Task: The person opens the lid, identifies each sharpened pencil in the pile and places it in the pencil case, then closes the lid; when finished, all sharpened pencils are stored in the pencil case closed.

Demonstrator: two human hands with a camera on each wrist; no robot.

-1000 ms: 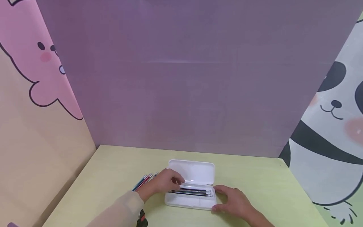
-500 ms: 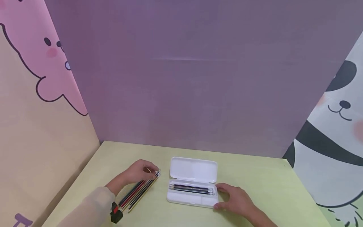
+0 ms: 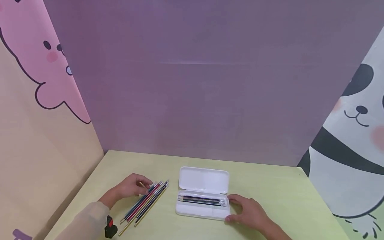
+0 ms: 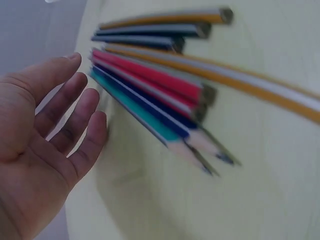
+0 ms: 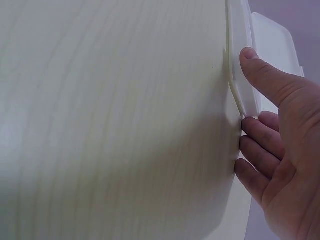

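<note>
Right beside the left hand (image 3: 131, 185), loose pencils (image 3: 144, 202) fan across the desk (image 3: 168, 230). Probably light, stiff and a bit rolly, so I'd pinch one mid-shaft and spare the tips (image 4: 224, 158). That hand's thumb sits apart from relaxed fingers, nothing gripped. The right hand (image 3: 247, 212) holds the nearest end of a white case (image 3: 193, 209), more pencils (image 3: 202, 200) inside.

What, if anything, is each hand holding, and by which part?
The right hand holds the white case by its right end; the left hand, beside the pencils, holds nothing.
</note>
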